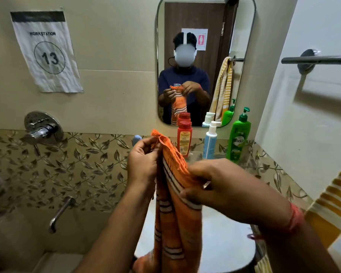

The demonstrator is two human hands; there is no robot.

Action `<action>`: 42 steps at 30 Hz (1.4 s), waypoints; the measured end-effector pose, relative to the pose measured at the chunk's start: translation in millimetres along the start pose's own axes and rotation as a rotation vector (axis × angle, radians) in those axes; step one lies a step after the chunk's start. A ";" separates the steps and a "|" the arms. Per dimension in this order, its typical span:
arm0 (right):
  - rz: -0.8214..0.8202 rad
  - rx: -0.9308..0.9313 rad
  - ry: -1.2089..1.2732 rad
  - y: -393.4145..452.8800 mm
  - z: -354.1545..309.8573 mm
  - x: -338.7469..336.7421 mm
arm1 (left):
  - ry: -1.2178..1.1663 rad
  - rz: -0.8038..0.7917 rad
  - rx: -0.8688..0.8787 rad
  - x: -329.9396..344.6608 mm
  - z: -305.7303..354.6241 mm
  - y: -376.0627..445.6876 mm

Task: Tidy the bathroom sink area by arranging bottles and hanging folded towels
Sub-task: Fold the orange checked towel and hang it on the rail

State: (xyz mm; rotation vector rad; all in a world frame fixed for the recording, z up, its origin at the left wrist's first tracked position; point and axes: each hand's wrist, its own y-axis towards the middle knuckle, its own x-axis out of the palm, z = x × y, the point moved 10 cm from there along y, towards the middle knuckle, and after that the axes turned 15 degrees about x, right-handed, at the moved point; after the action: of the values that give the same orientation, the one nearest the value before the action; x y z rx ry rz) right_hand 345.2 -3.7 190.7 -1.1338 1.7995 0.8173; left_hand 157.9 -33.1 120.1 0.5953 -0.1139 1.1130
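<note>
Both hands hold an orange towel (pixel 173 213) with white and dark stripes up in front of the sink (pixel 224 239), its length hanging down from the grip and covering the basin's left part. The left hand (pixel 144 162) is closed on the towel's upper left edge, with thumb and fingertips pinching the frayed top hem so that a crumpled corner sticks up just above the knuckles. The right hand (pixel 224 190) is lower and to the right, its fingers curled in and clamped on a fold of the same towel at a striped band; the cloth runs from that pinch up and left to the other hand, then drops between both forearms toward the bottom of the view. A red thread bracelet (pixel 294 219) sits on the right wrist. Behind the towel, on the ledge under the mirror (pixel 242 36), three bottles stand upright in a row, apart from each other: a red bottle (pixel 184 137), a white and blue pump bottle (pixel 210 141), and a green Vatika pump bottle (pixel 238 138). A yellow-striped towel (pixel 331 203) hangs at the right edge, below the bare metal towel bar (pixel 319 60) on the right wall. A chrome tap (pixel 41 131) and a spout (pixel 60 212) are on the left wall, beneath a paper sign (pixel 45 52) reading WORKSTATION 13.
</note>
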 end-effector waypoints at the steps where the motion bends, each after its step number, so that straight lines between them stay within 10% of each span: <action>1: 0.035 -0.023 -0.057 0.9 -2.5 -4.0 | 0.007 0.001 0.000 1.0 0.5 1.2; 5: 0.447 0.238 -0.126 2.9 47.4 -62.1 | 0.048 -0.031 0.059 8.9 10.6 -0.3; 9: 0.073 -0.017 0.027 1.0 7.4 -24.6 | 0.076 -0.010 0.075 4.2 10.4 3.4; 13: 0.464 0.242 -0.110 8.8 63.0 -75.8 | 0.087 -0.061 0.157 15.4 26.3 -6.4; 17: 0.047 -0.006 0.235 9.1 38.7 -43.5 | 0.142 -0.033 0.266 8.4 47.7 -3.5; 21: 0.479 0.085 0.107 9.3 68.8 -82.6 | 0.155 -0.094 0.312 17.1 61.1 -11.1; 29: 0.539 0.106 0.616 3.3 87.3 -84.6 | 0.083 -0.062 0.372 15.0 79.7 -9.9; 34: 0.360 0.057 0.654 7.2 70.6 -76.1 | 0.087 -0.035 0.364 9.9 79.3 -6.1; 38: 0.610 0.124 0.456 1.7 74.5 -92.8 | 0.123 -0.068 0.381 17.7 80.6 -11.3; 42: 0.347 0.053 0.663 13.2 62.9 -66.5 | 0.161 -0.013 0.396 13.1 83.2 -4.0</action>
State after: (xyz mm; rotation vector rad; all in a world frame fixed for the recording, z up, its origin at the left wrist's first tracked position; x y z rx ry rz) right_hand 368.3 79.5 223.8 -1.1548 2.6046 0.6127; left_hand 184.2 -65.6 193.3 0.8529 0.2546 1.1745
